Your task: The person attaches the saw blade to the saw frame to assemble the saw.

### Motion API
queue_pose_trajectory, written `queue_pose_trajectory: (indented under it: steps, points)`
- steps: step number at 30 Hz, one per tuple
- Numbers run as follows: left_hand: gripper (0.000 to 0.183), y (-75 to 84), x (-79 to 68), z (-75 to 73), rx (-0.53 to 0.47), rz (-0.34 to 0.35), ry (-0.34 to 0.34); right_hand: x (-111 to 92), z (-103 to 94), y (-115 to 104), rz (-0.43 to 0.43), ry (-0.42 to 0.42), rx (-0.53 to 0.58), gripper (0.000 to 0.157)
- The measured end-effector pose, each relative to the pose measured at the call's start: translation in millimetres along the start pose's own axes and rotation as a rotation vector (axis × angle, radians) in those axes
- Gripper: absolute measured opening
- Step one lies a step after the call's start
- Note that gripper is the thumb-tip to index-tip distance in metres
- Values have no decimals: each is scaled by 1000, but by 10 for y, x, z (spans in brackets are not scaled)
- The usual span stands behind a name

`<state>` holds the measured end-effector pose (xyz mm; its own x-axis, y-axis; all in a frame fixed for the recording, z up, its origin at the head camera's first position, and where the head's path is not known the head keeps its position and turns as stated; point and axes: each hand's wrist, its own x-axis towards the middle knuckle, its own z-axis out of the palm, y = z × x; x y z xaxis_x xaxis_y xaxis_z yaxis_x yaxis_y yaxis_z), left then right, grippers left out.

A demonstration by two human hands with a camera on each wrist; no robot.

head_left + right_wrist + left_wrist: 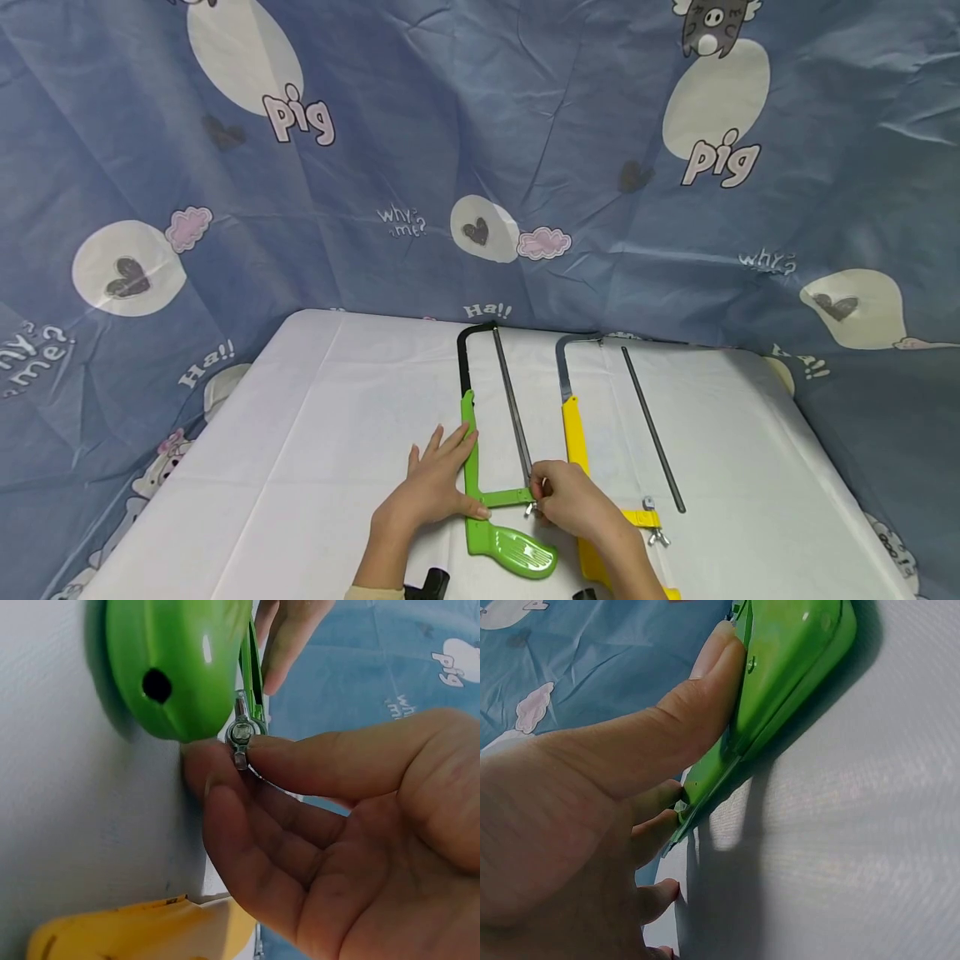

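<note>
A green hacksaw [471, 467] with a black front bow lies on the white table, and a dark grey blade [512, 400] spans its frame. My left hand [429, 492] holds the green frame, thumb over it near the handle [522, 554] and two fingertips on its edge farther up. In the left wrist view the other fingers of the left hand [577, 795] are spread off it. My right hand [573, 500] is at the end of the lower green arm. There its thumb and fingers pinch a metal wing nut [241, 733], partly hidden by the fingers.
Under my right forearm lies a yellow hacksaw [575, 433], with its own wing nut [658, 537]. A loose dark blade [652, 429] lies to its right. Black objects [435, 583] show at the front edge. A blue printed cloth [420, 150] hangs behind the white table [300, 467].
</note>
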<state>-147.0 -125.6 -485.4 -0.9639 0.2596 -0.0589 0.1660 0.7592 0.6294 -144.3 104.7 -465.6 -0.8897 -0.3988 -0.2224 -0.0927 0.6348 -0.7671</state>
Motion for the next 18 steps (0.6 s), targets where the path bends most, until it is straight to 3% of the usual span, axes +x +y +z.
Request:
queue_pose_trajectory:
  steps: [11, 18]
  points:
    - [113, -16, 3, -1, -8, -4, 0, 12, -10, -8, -101, 67, -141, 28]
    - [114, -30, 5, 4, -10, -4, 0, 3, 6, -32, -84, 103, -219, 28]
